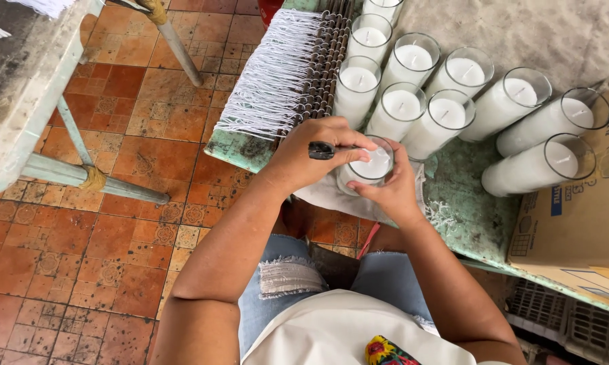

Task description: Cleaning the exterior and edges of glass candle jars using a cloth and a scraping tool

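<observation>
A tall glass candle filled with white wax stands at the near edge of the worn green table. My left hand grips a thin tool with a black handle, its tip reaching over the candle's wax top. My right hand wraps around the glass from the right side and steadies it. A white cloth lies under the candle.
Several more white glass candles stand in rows behind. A bundle of white wicks on dark rods lies to the left. A cardboard box sits at the right. A pale wooden table stands over the orange tiled floor.
</observation>
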